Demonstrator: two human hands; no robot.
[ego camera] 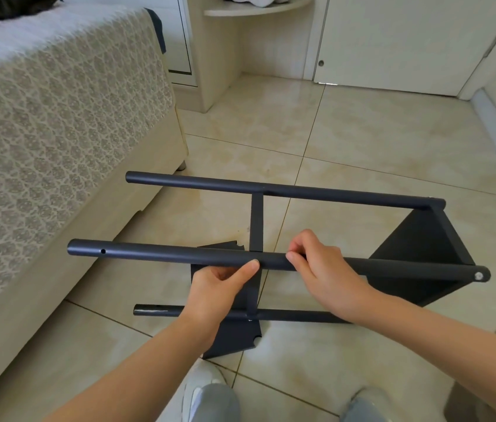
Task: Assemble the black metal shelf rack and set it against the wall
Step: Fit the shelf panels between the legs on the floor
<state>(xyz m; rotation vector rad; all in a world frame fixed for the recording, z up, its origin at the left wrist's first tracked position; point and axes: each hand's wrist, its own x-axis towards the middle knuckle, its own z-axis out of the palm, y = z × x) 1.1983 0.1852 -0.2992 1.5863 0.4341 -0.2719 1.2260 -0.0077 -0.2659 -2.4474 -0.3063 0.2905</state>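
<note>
The black metal shelf rack (pixel 417 239) lies on its side on the tiled floor, with three round poles running left to right. A triangular shelf panel is fixed at the right end. A second triangular shelf (pixel 231 336) sits near the middle, partly hidden behind my left hand. The nearest raised pole (pixel 155 254) has a small hole near its left end. My left hand (pixel 219 287) reaches under that pole with the thumb pressed against it. My right hand (pixel 322 266) pinches the same pole from above at its joint.
A bed with a patterned cover (pixel 57 117) runs along the left, close to the pole ends. Cream cabinets and a corner shelf (pixel 255 7) stand at the back. My knees and a white shoe (pixel 201 388) are at the bottom edge.
</note>
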